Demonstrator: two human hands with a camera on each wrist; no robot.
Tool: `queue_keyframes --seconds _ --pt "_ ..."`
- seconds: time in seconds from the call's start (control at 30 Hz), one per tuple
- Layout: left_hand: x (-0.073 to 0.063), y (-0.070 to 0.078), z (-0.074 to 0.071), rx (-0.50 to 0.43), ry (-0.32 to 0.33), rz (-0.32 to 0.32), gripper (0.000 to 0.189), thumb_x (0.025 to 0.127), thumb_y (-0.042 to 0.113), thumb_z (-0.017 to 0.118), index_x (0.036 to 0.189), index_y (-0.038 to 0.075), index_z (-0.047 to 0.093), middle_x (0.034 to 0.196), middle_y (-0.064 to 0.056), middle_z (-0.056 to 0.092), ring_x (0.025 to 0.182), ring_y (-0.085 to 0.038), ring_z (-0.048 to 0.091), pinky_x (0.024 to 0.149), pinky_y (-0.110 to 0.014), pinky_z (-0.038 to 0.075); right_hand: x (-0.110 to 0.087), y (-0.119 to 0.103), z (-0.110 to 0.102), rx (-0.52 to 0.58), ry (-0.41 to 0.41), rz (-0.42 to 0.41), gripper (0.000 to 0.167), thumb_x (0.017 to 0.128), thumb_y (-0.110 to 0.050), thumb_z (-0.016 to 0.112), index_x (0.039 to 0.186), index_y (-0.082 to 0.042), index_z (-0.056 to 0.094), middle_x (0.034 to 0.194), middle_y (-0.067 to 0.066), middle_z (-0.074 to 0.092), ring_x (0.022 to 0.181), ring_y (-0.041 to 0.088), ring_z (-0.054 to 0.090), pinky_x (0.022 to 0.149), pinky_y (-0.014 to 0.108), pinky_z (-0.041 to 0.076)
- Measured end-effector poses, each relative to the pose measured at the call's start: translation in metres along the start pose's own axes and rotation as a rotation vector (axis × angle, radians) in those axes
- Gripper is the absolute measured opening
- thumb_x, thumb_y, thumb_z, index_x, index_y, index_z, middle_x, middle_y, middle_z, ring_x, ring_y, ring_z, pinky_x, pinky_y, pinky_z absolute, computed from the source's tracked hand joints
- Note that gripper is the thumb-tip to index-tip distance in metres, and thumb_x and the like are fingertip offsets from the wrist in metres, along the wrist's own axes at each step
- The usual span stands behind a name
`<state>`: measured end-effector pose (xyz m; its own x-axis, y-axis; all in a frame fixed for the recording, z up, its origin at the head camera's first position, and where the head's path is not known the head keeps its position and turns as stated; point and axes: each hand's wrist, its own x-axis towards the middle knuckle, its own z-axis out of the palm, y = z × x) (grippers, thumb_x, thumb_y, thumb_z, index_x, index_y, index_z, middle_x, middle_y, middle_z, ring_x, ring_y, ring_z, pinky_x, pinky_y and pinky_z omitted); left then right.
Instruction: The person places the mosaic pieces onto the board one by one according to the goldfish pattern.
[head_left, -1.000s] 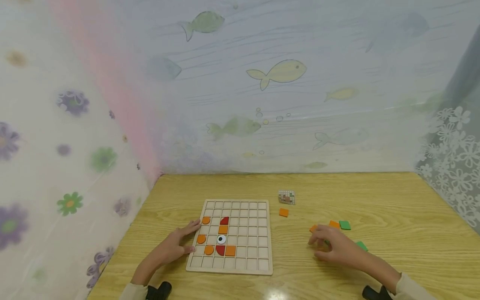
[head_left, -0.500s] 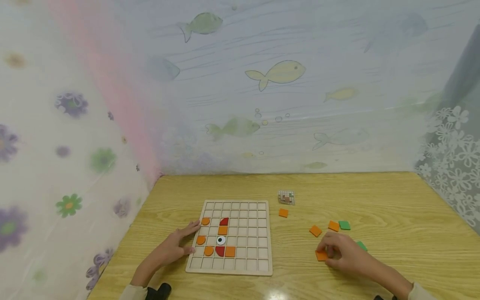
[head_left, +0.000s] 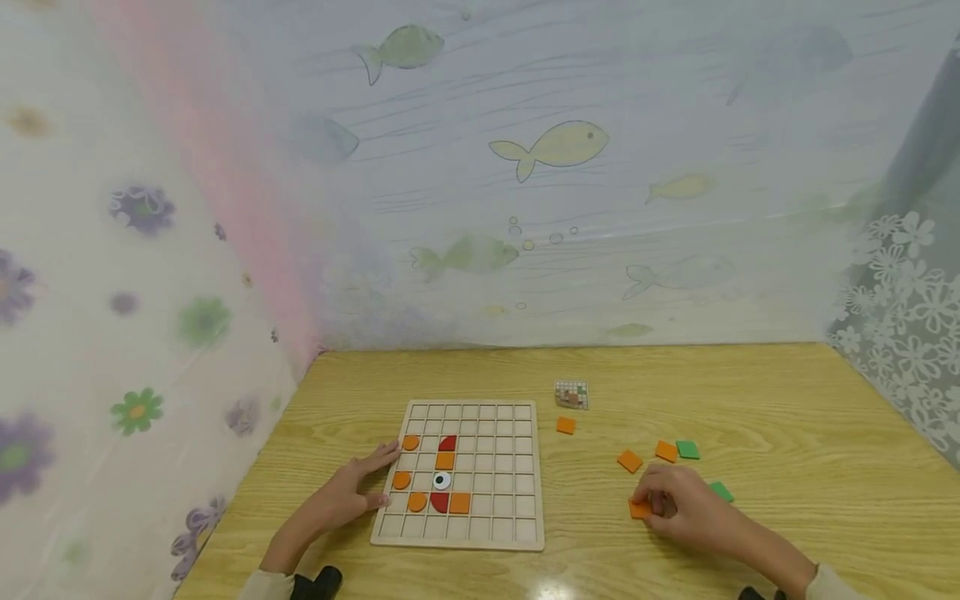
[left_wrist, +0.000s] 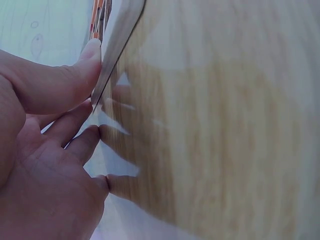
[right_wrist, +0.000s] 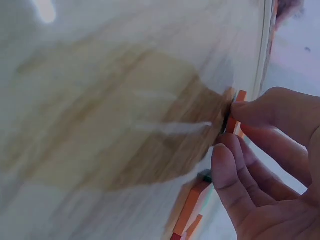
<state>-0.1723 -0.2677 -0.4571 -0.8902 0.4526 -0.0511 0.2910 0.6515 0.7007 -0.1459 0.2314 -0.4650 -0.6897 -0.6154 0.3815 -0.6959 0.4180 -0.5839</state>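
A wooden grid board lies on the table, bearing orange round tiles, orange squares, red quarter-round pieces and a white eye piece. Along its left edge rests my left hand, thumb and fingertips against the rim, fingers loosely extended. In the left wrist view the thumb touches the board's edge. Right of the board, my right hand pinches an orange square tile between thumb and fingers. The right wrist view shows that tile standing slightly off the tabletop.
Around the right hand lie more orange squares and green squares. A small printed pattern card sits beyond the board, with one orange square just in front of it. Fabric with fish hangs behind the table.
My right hand has shifted right and toward me, uncovering an orange square, and now pinches another orange tile. My left hand has stayed at the board's edge.
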Motion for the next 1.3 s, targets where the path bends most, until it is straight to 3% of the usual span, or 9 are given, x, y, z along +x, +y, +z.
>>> queue_keyframes --seconds 0.3,0.47,0.7,1.3 --pt "-0.002 -0.002 0.000 -0.009 -0.002 -0.003 0.067 0.086 0.015 0.067 0.145 0.003 0.038 0.153 -0.015 0.026 0.140 -0.040 0.015 0.107 -0.066 -0.002 0.008 -0.004 0.000 -0.001 0.004 0.029 0.027 0.072 0.008 0.069 0.087 -0.014 0.067 0.080 -0.007 0.056 0.059 0.000 0.044 0.047 0.018 0.041" --pt "-0.002 -0.004 0.000 -0.021 -0.006 0.008 0.067 0.087 0.015 0.067 0.145 0.003 0.037 0.153 -0.015 0.025 0.140 -0.041 0.015 0.106 -0.066 -0.003 0.017 -0.010 0.001 0.056 -0.015 0.047 0.025 0.074 0.005 0.069 0.090 -0.015 0.069 0.083 -0.008 0.058 0.065 0.002 0.049 0.050 0.021 0.046" --pt "-0.001 -0.005 0.000 -0.003 -0.007 0.019 0.066 0.087 0.017 0.067 0.145 0.002 0.038 0.152 -0.016 0.026 0.140 -0.040 0.016 0.106 -0.067 -0.001 0.034 -0.019 0.007 0.151 -0.035 -0.005 0.024 0.079 0.007 0.066 0.092 -0.012 0.068 0.087 -0.001 0.061 0.068 0.002 0.054 0.054 0.023 0.052" --pt "-0.001 -0.001 0.001 0.002 0.003 0.001 0.065 0.087 0.015 0.067 0.145 0.003 0.038 0.153 -0.015 0.026 0.140 -0.039 0.015 0.107 -0.065 -0.001 0.080 -0.037 0.034 0.205 -0.119 0.023 0.016 0.082 0.001 0.065 0.092 -0.010 0.070 0.087 0.001 0.060 0.069 0.003 0.055 0.058 0.022 0.054"
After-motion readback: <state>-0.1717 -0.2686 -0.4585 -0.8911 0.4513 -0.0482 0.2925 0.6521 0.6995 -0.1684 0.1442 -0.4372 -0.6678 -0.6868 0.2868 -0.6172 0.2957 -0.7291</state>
